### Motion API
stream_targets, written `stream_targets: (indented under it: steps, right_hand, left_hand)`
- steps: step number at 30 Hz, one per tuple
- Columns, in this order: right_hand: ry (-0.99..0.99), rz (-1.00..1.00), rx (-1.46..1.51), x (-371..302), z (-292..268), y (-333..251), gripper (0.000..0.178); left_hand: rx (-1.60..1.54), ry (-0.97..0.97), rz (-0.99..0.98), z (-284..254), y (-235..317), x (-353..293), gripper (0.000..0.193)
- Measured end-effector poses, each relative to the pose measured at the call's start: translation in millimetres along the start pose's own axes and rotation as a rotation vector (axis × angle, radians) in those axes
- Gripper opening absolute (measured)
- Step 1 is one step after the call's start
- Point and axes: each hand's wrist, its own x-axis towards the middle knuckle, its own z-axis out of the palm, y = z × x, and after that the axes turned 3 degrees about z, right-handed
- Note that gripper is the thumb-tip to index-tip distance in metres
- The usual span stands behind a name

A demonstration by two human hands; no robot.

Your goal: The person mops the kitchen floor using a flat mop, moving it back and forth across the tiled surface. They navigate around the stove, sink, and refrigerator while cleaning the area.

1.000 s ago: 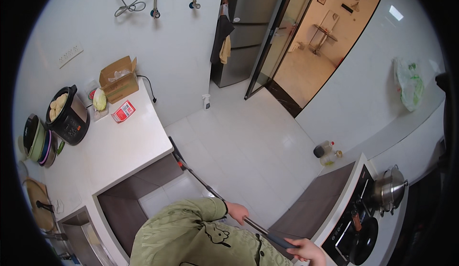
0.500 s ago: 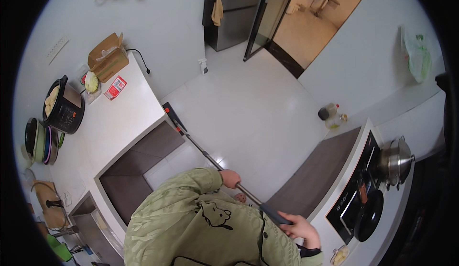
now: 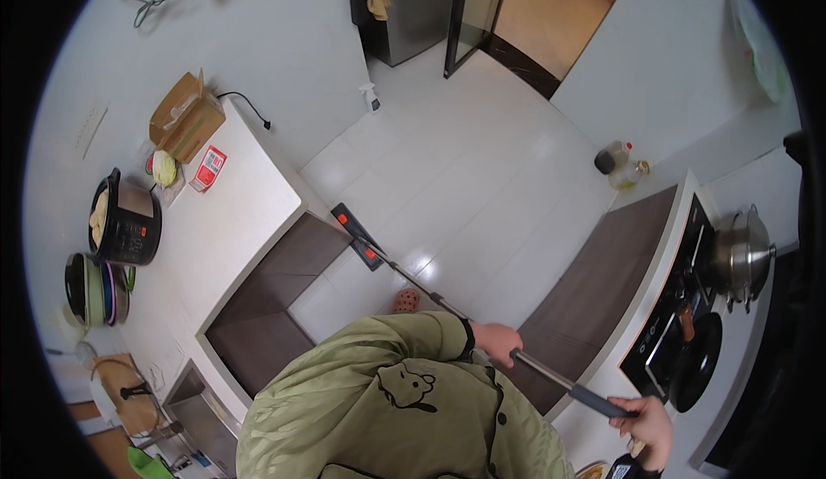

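Note:
Both my hands hold a flat mop (image 3: 356,236) with a dark rectangular head and orange-red tabs. Its head lies on the white floor beside the left counter's corner, and the pole slants from there toward the lower right. My left hand (image 3: 497,344) is closed around the metal pole at about mid-length. Around the grey grip at the pole's upper end, my right hand (image 3: 647,427) is wrapped. Below the mop head, a pinkish-brown clog (image 3: 406,300) shows on the floor, beside my green sleeve.
On the left counter (image 3: 249,169) stand an open cardboard box (image 3: 187,117), a red-and-white packet (image 3: 208,169) and a black cooker (image 3: 126,221). A steel pot (image 3: 742,255) and black pan (image 3: 699,363) are at the right. Bottles (image 3: 621,166) and a spray bottle (image 3: 370,98) stand by the walls.
The mop head has come away from the counter corner, rightward and nearer, and turned to show its full length. Both hands have moved right with the pole. The clog shows more fully.

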Motion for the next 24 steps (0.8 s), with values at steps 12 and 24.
stream_targets:
  steps: [12,24]
  right_hand:
    - [-0.164,-0.064,-0.1,104,127,-113,0.046]
    - [-0.207,0.02,-0.213,45,47,-35,0.058]
  left_hand:
    - [0.323,0.108,-0.347,-64,-148,-132,0.025]
    - [0.131,0.001,0.013,-4,-79,-45,0.036]
